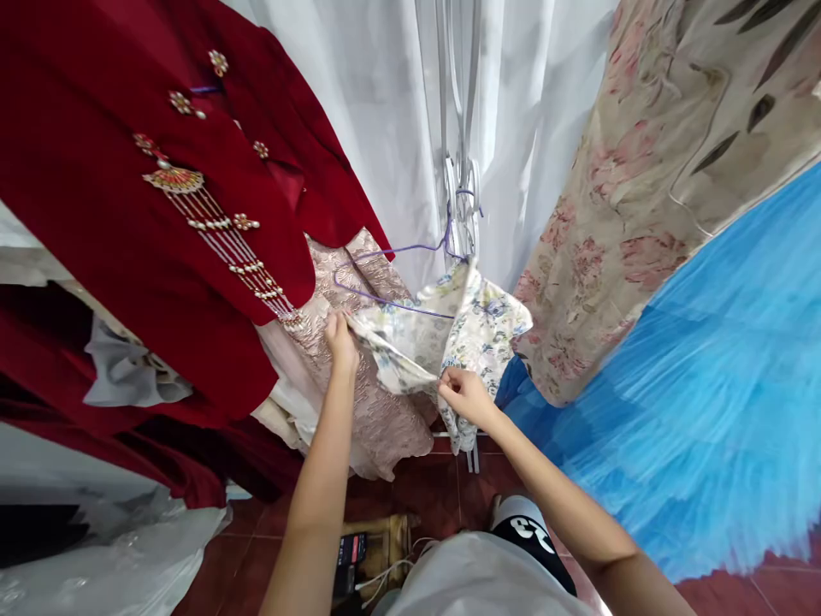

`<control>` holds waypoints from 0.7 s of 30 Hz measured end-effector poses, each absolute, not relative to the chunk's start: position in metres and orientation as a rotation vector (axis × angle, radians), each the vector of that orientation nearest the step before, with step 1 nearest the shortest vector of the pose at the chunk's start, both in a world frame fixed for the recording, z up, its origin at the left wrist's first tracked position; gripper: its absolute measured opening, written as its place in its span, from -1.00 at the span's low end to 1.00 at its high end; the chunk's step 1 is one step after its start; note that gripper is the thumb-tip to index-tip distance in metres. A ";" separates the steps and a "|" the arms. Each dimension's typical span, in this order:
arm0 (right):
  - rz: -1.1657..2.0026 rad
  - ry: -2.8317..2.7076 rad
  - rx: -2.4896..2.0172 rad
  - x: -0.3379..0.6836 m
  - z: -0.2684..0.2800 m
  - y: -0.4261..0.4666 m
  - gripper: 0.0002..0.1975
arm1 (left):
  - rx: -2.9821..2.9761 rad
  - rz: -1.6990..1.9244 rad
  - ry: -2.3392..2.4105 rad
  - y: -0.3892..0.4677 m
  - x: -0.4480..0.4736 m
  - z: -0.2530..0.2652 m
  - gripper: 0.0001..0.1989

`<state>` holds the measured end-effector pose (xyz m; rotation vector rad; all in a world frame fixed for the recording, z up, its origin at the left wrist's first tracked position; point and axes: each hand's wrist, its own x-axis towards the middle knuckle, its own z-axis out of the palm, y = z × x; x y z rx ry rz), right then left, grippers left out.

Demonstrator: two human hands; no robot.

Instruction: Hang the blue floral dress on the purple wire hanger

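Note:
A white blouse (484, 329) with a blue, yellow and green floral print hangs partly on a purple wire hanger (398, 304). Its right half drapes over the hanger, while the left arm of the hanger shows bare above the cloth. My left hand (342, 342) pinches the garment's edge at the left and stretches it sideways. With closed fingers, my right hand (467, 393) grips the same edge lower down, near the middle. The cloth between the two hands sags a little. Fingertips are partly hidden by the fabric.
Dark red velvet garments (211, 188) with beaded ornaments hang at the left, beside a pink brocade skirt (378, 385). A floral dress (596, 205) and blue tulle (718, 402) hang at the right. White hangers (465, 192) hook onto a stand before a white curtain (378, 103). A wooden stool (388, 543) stands below.

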<state>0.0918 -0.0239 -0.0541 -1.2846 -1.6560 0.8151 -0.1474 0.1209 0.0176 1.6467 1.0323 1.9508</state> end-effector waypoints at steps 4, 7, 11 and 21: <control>0.879 -1.709 -1.492 0.104 -0.084 -0.035 -0.80 | 1.506 1.827 1.069 0.055 -0.116 -0.037 -0.51; 0.891 -1.676 -1.439 0.116 -0.098 -0.050 -0.73 | 1.687 1.490 1.074 0.011 -0.085 -0.045 -0.63; 1.132 -1.670 -1.056 0.119 -0.086 -0.069 -0.49 | 2.001 1.123 0.876 -0.020 -0.045 -0.034 -0.72; 0.950 -1.915 -1.121 0.182 -0.004 -0.097 -0.75 | 1.509 0.485 0.559 -0.048 -0.055 -0.078 -0.39</control>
